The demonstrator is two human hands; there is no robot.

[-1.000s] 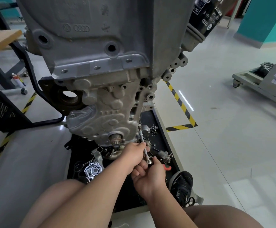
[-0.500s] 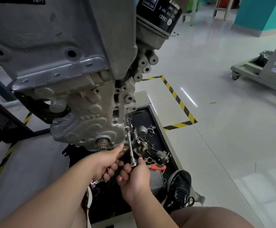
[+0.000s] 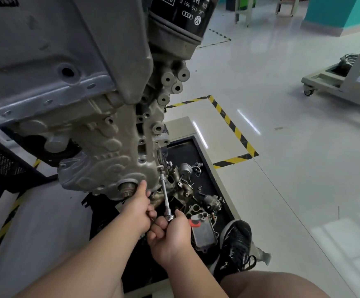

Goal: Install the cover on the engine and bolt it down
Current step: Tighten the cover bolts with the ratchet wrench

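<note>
Right hand grips the ratchet at the cover; left hand seemingly steadies its handle.

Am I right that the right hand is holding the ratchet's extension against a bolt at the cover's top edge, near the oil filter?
Not quite: in the head view the right hand holds the ratchet against the cover's lower right edge, far below the oil filter.

Both forearms bare, no sleeves; knees bare; black mesh laced sneaker on one foot
</note>
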